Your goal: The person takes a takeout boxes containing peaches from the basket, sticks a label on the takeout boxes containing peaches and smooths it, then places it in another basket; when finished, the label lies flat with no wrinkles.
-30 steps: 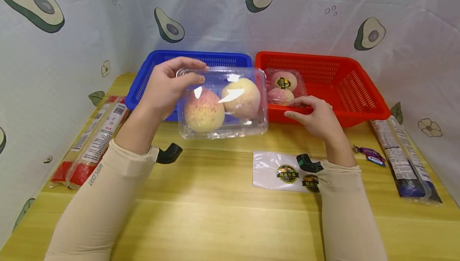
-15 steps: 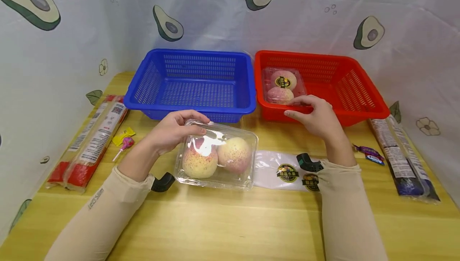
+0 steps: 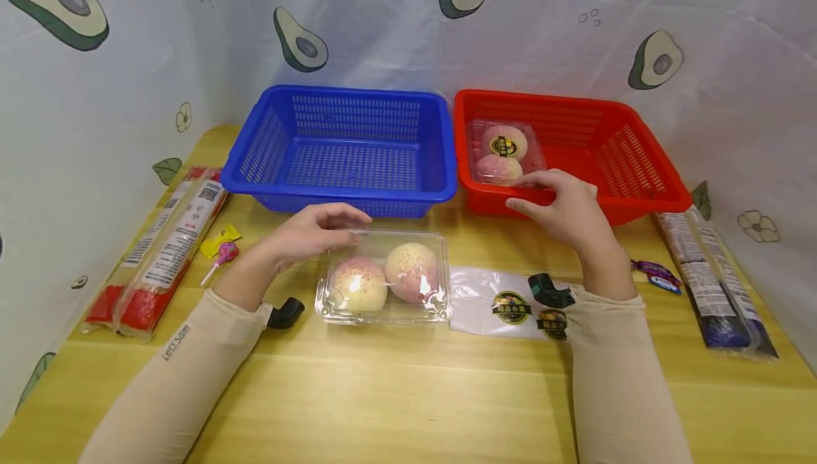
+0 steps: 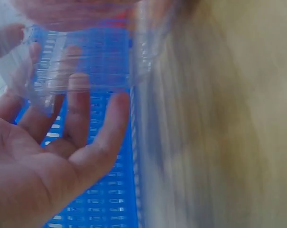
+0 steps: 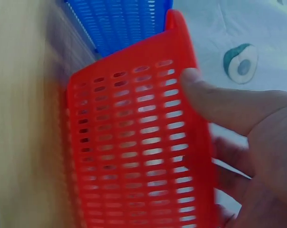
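A clear plastic box [image 3: 383, 313] with two pink-and-yellow peaches [image 3: 411, 271] lies flat at the middle of the table. My left hand [image 3: 313, 233] grips its far left corner. In the left wrist view, the fingers [image 4: 103, 142] show partly through the plastic. Behind stand a blue basket [image 3: 338, 201] and, to its right, a red basket [image 3: 638, 201]. My right hand [image 3: 564, 208] holds the red basket's front rim, the thumb outside and fingers over it. Inside that basket, at left, sits another peach box [image 3: 536, 155] bearing a black-and-gold label [image 3: 503, 146].
A sheet [image 3: 472, 301] with round labels lies right of the near box, partly under the right wrist. At left are long red-ended packets [image 3: 159, 258], a lollipop [image 3: 226, 252] and a yellow sweet [image 3: 217, 238]. Dark packets [image 3: 718, 279] and wrapped sweets [image 3: 660, 276] lie right.
My left hand has brought the peach box from in front of the baskets down and toward me, and it now lies flat on the table. The right hand stays on the red basket's rim.
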Demonstrator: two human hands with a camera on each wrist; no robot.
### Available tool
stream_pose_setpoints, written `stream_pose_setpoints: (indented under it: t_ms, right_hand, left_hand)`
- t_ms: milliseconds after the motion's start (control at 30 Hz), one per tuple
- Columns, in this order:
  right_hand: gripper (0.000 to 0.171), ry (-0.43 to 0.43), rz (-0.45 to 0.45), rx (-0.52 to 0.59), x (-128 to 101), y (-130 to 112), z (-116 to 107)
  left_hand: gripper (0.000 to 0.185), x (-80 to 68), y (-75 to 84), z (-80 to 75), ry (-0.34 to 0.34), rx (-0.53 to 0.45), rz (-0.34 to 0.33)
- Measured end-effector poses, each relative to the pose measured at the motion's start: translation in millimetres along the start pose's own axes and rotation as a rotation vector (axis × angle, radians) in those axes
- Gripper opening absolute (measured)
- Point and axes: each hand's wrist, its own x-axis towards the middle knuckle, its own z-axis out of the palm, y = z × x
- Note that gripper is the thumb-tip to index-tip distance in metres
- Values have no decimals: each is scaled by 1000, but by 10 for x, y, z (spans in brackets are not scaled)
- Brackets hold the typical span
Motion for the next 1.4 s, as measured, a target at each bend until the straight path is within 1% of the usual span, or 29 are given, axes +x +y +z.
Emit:
stream_pose_setpoints:
  t_ms: [100,167,233,267,333,400,467,567,667,833,967,1100,1300,1400]
  right_hand:
    - [51,-25,-64,-23,-60,-109,-65]
    - [50,-75,-131,-6,-145,-179,-120]
    - [45,-174,-214,29,-244,-205,-152]
    - [42,-243,-249,45,-299,-200,-161]
    - [38,-386,-293,62,-400,-162,-154]
    - [39,-500,-297,65,-482,-92,-107]
    - [41,-570,-271,63,-550,-9,-36]
    - [46,-600,-239,54,-610,107,92]
    - [49,-617,-212,31,-634,175,194]
    - [45,-627,-199,21,-626,192,266]
    - [38,-623,-216,27,-619,170,271]
    - [26,-628,-205,27,-626,152,260]
    - [11,-699,-130,119,-622,121,200]
    - [8,-740,-131,158,-611,89,142]
  left_hand:
    - [41,-22,12,-18,-2,108,17]
    - [43,-36,26,-29,-20,184,36]
    - [52,-44,36,-37,-64,263,63]
    - [57,-43,38,-36,-95,290,78]
    - [72,-39,42,-26,-159,324,97]
    - [83,-38,45,-17,-213,340,103]
    - [88,-32,38,-11,-247,322,95]
    - [88,-21,8,-26,-270,264,85]
    - [87,-14,-31,-53,-280,214,94]
    - [88,-8,-86,-78,-289,208,121]
    - [88,-8,-90,-82,-285,209,127]
    - [87,-5,-82,-82,-285,200,128]
    - [87,-8,-93,-80,-283,192,121]
    - [87,-15,-99,-77,-287,181,120]
